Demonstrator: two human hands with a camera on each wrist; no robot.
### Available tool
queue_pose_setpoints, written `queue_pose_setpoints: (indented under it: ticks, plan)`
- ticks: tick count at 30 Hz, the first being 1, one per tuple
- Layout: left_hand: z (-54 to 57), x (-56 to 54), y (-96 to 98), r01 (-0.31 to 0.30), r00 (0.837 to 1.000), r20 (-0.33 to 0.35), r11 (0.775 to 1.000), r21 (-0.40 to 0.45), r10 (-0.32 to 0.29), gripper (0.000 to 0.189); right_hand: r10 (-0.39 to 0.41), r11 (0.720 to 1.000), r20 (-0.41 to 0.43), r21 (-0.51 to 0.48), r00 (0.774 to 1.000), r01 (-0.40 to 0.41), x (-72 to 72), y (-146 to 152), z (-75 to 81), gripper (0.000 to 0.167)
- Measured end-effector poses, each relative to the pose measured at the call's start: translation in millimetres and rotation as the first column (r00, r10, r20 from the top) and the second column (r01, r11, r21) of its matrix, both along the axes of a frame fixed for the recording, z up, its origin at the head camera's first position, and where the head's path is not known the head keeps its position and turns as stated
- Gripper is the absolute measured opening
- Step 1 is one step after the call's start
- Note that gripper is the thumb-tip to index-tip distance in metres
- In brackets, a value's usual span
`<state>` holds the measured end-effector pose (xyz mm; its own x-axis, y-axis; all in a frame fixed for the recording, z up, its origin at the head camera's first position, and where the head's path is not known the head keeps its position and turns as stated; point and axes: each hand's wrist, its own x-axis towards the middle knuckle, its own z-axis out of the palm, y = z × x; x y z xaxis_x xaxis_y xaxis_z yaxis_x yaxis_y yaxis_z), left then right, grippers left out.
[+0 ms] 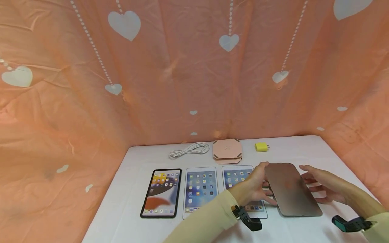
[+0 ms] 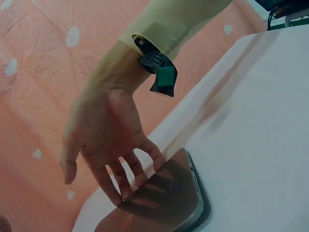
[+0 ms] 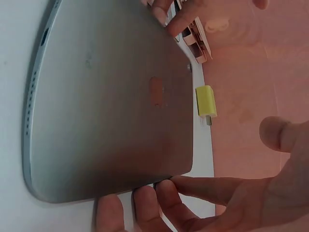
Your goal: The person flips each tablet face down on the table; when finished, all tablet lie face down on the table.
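A grey tablet (image 1: 293, 189) lies back side up at the right of the table, between the two hands. My left hand (image 1: 255, 187) is at its left edge, thumb by the upper left corner and fingers spread over part of another tablet (image 1: 237, 177). Along the grey tablet's right edge is my right hand (image 1: 325, 185), its fingers extended and loosely bent. The right wrist view shows the right fingertips (image 3: 145, 203) touching that edge. Across the grey tablet (image 2: 169, 193), the left wrist view shows the right hand (image 2: 108, 130) with its palm visible.
To the left lie a white tablet (image 1: 200, 187) and a black-framed tablet (image 1: 161, 192), screens up. Behind them are a coiled white cable (image 1: 189, 150), a pink folded stand (image 1: 227, 150) and a yellow charger plug (image 1: 261, 147). An orange heart-patterned curtain (image 1: 182, 74) encloses the table.
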<state>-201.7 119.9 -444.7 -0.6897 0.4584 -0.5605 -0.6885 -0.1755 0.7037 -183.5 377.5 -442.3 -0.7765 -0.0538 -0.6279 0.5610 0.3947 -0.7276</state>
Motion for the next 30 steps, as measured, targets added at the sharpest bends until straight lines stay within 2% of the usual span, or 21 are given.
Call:
queue_pose_setpoints:
  ticks: [6,12,14,18,20,22,24,25,28,30]
  plan:
    - [-2.1,5.7,0.3,-0.051,0.999,0.010,0.999,0.011,0.050,0.075,0.021,1.000,-0.012,0.017,1.000,-0.020,3.3,-0.7,0.7,0.102]
    - [-0.2,3.2,-18.3,0.023,0.999,-0.047,1.000,0.017,-0.023,0.073,0.029,0.998,-0.050,0.050,0.998,-0.027,3.8,-0.5,4.0,0.089]
    - [-1.8,0.3,-30.3,0.059,0.995,-0.078,0.998,0.008,-0.059,0.068,0.050,0.996,-0.076,0.073,0.996,-0.045,5.3,-0.1,6.7,0.087]
    - [-4.1,-6.9,-65.4,0.089,0.986,-0.139,0.996,0.008,-0.087,0.049,0.099,0.992,-0.151,0.088,0.984,-0.087,6.9,-4.0,12.7,0.086]
    - [-3.8,-10.3,-86.4,0.102,0.982,-0.163,0.995,0.018,-0.098,0.043,0.106,0.994,-0.188,0.041,0.976,-0.100,7.6,-7.6,14.8,0.082]
    - [-2.5,-13.4,-106.7,0.105,0.979,-0.176,0.994,0.030,-0.098,0.042,0.102,0.992,-0.212,-0.052,0.972,-0.116,8.5,-11.6,16.3,0.073]
    - [-1.3,-15.4,-125.5,0.104,0.977,-0.189,0.994,0.035,-0.096,0.043,0.099,0.972,-0.218,-0.186,0.971,-0.141,9.8,-15.9,16.5,0.059]
    - [-0.3,-16.1,-134.2,0.101,0.977,-0.192,0.995,0.027,-0.094,0.044,0.100,0.953,-0.213,-0.262,0.972,-0.155,10.1,-18.0,16.5,0.053]
    - [1.6,-17.4,-156.7,0.073,0.976,-0.205,0.997,0.006,-0.071,0.047,0.116,0.857,-0.187,-0.477,0.976,-0.194,10.3,-26.4,16.1,0.046]
    - [2.4,-18.2,-169.1,0.052,0.976,-0.210,0.999,-0.013,-0.054,0.047,0.121,0.801,-0.158,-0.568,0.980,-0.190,9.7,-33.8,15.5,0.046]
